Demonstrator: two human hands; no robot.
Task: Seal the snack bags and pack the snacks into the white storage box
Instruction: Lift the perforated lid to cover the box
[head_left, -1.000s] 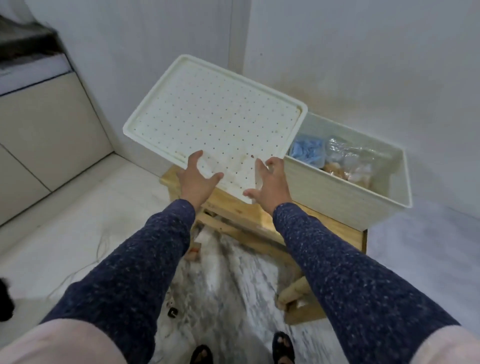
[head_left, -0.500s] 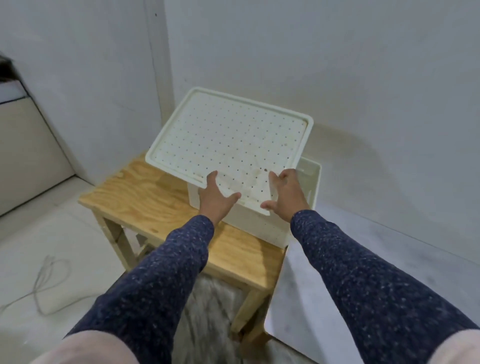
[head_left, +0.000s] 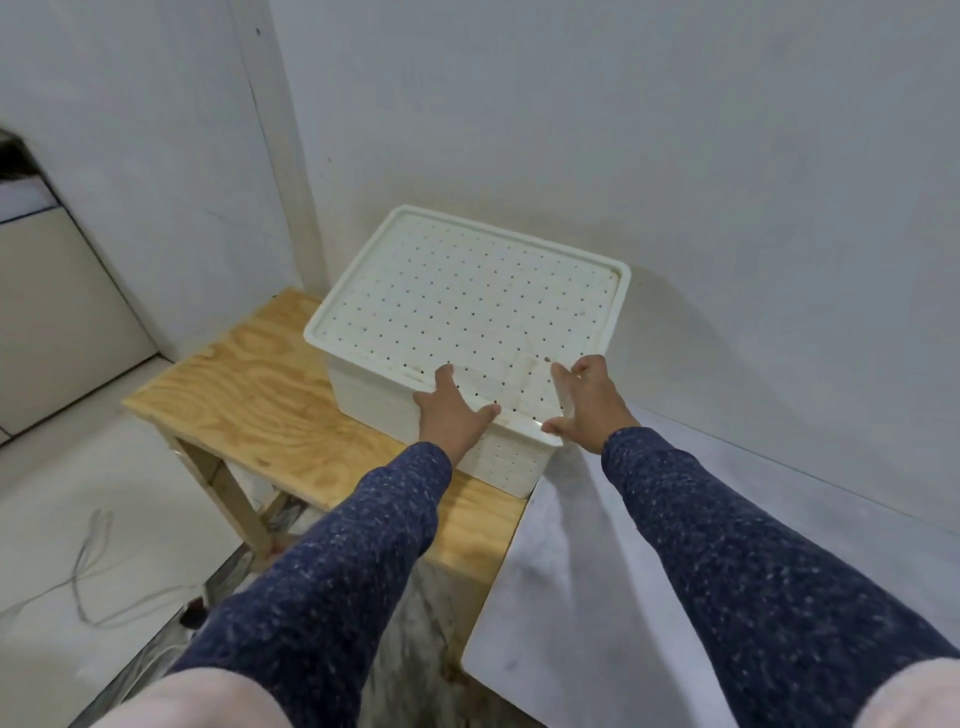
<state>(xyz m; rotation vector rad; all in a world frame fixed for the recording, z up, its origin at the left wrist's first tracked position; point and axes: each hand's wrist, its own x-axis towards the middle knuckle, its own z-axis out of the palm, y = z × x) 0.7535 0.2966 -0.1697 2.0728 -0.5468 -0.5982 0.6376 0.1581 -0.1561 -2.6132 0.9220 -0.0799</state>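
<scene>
Lid (head_left: 467, 306) — white, dotted — flat on storage box (head_left: 384, 405), both hands' fingers (head_left: 445, 375) spread on it.

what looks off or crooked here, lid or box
Nothing stands out. The perforated lid sits flat and square on the white storage box, which stands on the wooden table. The left hand and right hand rest on its near edge.
</scene>
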